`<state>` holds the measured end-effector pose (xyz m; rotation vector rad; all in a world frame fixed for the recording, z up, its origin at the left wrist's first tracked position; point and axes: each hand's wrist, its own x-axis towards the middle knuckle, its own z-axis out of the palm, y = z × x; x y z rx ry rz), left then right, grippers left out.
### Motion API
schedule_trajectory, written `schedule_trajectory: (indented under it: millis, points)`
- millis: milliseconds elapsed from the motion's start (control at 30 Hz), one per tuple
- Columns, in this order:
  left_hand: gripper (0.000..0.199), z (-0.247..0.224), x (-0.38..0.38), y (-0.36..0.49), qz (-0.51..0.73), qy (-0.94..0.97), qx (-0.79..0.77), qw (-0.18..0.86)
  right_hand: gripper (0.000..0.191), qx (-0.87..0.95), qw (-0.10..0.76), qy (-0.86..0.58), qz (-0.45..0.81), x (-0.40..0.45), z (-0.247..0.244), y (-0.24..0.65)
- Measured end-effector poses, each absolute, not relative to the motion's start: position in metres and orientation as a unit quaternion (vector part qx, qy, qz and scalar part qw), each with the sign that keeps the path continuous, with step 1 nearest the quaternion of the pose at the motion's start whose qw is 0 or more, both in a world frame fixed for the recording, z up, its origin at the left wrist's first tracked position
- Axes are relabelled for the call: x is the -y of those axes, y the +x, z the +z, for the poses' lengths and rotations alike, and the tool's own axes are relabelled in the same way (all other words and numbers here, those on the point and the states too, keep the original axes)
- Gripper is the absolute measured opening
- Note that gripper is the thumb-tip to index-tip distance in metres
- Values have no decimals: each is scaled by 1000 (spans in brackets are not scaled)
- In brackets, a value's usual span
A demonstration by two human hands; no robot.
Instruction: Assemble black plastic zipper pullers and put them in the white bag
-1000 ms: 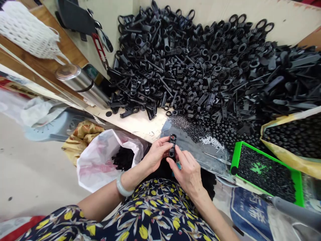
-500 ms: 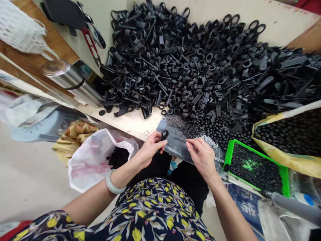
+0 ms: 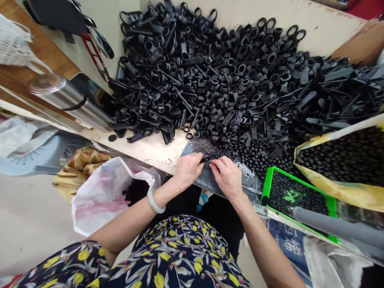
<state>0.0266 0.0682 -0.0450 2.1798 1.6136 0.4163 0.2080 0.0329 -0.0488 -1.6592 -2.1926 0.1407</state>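
A small black plastic zipper pull (image 3: 205,159) shows between my hands, partly hidden by my fingers. My left hand (image 3: 188,169) grips it from the left, a pale bangle (image 3: 154,202) on that wrist. My right hand (image 3: 226,178) is close beside it, with fingertips at the pull's end, though I cannot tell whether they pinch it. Below both hands lies a grey plastic sheet (image 3: 201,181). Just beyond my fingers are fine black granules (image 3: 211,149), and a small patch of silver pins (image 3: 244,170) lies near my right hand.
A large heap of black zipper pulls (image 3: 210,80) covers the pale tabletop (image 3: 144,148). Black beads fill a green tray (image 3: 269,182) and a yellow-lined bag (image 3: 339,156). A white plastic bag (image 3: 102,196) sits left, a steel flask (image 3: 69,98) far left, a grey tube (image 3: 339,228) right.
My right hand has moved left from the sheet to the pull at my left hand. The pull now sits lower and more hidden. The whole view has shifted as my head moved.
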Motion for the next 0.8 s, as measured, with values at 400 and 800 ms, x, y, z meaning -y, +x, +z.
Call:
schedule_trajectory:
  millis: [400,800]
  points:
    - [28,-36,-53,-9,379,643,-512,426,38,518,402,-585,478,-37,-37,185]
    - [23,-38,-44,-14,380,686,-495,375,39,439,414,-549,579,-35,-32,173]
